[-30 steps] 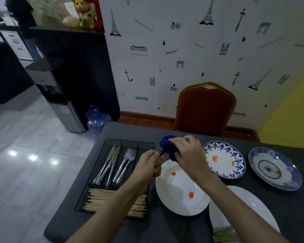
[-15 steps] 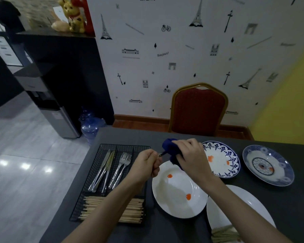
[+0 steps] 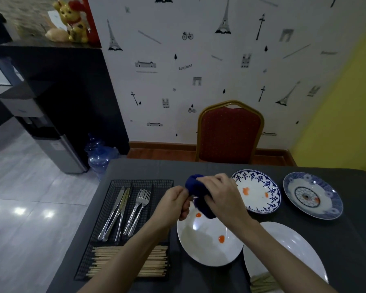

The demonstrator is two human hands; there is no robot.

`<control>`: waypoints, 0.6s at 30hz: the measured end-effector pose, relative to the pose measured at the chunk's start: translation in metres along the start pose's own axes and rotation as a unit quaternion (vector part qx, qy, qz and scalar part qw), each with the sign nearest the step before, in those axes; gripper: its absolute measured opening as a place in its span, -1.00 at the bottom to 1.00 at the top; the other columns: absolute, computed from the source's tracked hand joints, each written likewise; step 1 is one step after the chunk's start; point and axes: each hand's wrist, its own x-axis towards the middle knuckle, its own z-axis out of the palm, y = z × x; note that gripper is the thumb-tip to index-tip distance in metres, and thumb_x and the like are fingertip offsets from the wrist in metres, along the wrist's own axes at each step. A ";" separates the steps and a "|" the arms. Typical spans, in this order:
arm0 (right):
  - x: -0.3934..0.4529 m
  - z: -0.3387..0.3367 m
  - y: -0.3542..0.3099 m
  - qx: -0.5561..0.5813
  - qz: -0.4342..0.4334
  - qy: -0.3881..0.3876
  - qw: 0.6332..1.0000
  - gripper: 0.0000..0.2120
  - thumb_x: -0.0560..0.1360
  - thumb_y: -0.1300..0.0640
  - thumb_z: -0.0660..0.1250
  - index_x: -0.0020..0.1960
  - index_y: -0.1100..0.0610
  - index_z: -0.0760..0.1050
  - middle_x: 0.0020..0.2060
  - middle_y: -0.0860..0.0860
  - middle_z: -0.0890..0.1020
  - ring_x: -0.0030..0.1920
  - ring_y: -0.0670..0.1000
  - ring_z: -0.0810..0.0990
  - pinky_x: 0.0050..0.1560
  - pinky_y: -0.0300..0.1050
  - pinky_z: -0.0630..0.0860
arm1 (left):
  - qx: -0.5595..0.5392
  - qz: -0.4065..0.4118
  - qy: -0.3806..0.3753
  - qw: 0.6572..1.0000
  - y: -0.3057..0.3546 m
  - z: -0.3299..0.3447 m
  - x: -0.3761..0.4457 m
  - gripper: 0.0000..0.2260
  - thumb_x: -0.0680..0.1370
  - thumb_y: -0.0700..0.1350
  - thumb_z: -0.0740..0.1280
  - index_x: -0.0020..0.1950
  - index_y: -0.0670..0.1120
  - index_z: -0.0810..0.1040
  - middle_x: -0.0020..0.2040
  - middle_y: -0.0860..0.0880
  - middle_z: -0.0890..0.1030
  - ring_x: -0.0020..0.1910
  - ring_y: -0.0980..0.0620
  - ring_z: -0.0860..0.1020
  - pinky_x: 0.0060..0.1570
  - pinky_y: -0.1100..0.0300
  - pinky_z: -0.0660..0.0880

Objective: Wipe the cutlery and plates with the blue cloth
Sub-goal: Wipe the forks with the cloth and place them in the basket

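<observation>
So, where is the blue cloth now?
In the head view, the blue cloth is near the centre, gripped by the right hand, above the white plate with orange spots.

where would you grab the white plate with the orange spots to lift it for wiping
Pinch the white plate at its near-left rim, coming in from the left. That edge is bare, clear of both orange spots, while the right rim overlaps the second white plate and both hands hover over the far edge.

"Bonjour!" in small black script on white wallpaper (image 3: 199,81), at 12 o'clock above table (image 3: 283,172); no other text legible.
</observation>
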 end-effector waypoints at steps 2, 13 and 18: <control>0.000 -0.002 0.018 -0.013 0.026 -0.026 0.999 -0.66 0.38 0.20 0.32 0.15 0.09 0.54 -0.04 -0.03 0.65 -0.08 0.08 0.50 -0.12 0.02 0.44 | 0.000 -0.002 0.004 1.000 -0.001 0.000 0.000 -0.72 0.67 -0.21 0.10 -0.22 -0.17 0.42 -0.45 0.01 0.37 -0.50 0.10 0.31 -0.50 0.28 0.25; -0.016 -0.038 0.090 -0.078 0.172 -0.028 0.982 -0.72 0.42 0.19 0.36 0.12 0.02 0.51 -0.01 -0.05 0.64 -0.04 0.08 0.50 -0.06 -0.04 0.29 | 0.181 -0.021 0.071 0.981 -0.019 0.004 0.016 -0.60 0.66 -0.03 0.12 -0.14 -0.21 0.64 -0.54 0.11 0.42 -0.55 0.20 0.30 -0.51 0.29 0.22; -0.015 -0.038 0.069 -0.027 0.138 0.005 0.990 -0.69 0.42 0.18 0.34 0.15 0.01 0.49 -0.01 -0.08 0.62 -0.03 0.04 0.48 -0.06 -0.06 0.28 | 0.131 -0.082 0.026 0.988 -0.024 0.023 0.027 -0.79 0.66 -0.07 0.14 -0.11 -0.12 0.45 -0.29 -0.02 0.45 -0.40 0.10 0.37 -0.49 0.27 0.33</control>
